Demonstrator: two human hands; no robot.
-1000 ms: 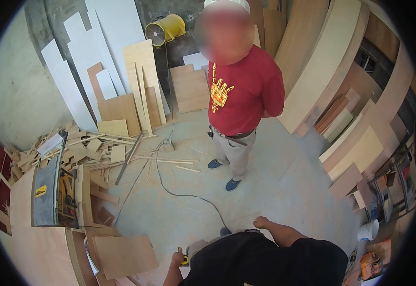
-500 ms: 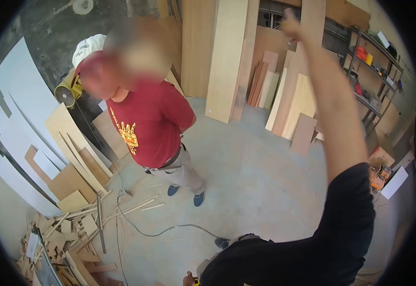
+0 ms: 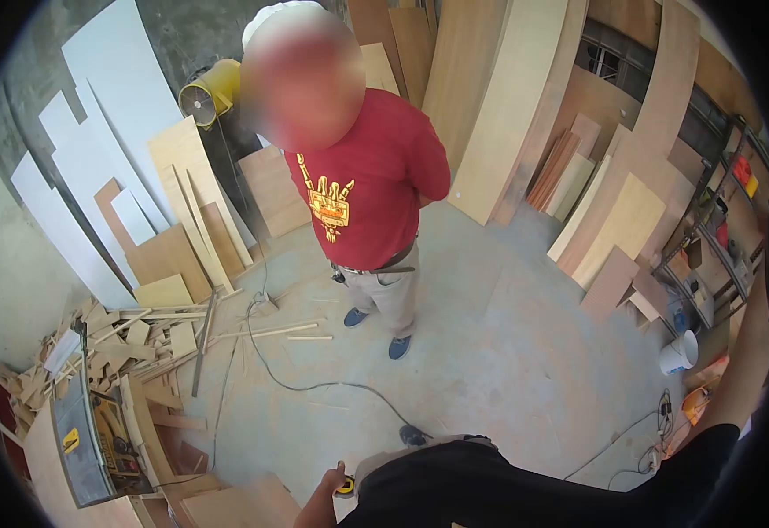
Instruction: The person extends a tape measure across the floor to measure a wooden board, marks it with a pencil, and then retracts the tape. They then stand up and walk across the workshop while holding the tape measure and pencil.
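At the bottom of the view, my left hand (image 3: 330, 482) is low beside my waist, closed around a small yellow and black tape measure (image 3: 346, 485). Part of the tape measure is covered by my fingers. My right forearm (image 3: 748, 370) stretches upward along the right edge, and the hand at its end is lost in the dark rim of the view. In front of me stands a person in a red shirt (image 3: 380, 185), arms behind the back.
Wood boards (image 3: 490, 114) and white panels (image 3: 116, 106) lean on the walls. Scrap wood (image 3: 129, 348) lies heaped at left near a table saw (image 3: 85, 440). A cable (image 3: 314, 385) crosses the floor. A white bucket (image 3: 679, 352) stands by metal shelves (image 3: 723, 238) at right.
My right arm has dropped from its raised, pointing pose out to the right edge. The view has shifted left and down, and the person in red has turned more towards me.
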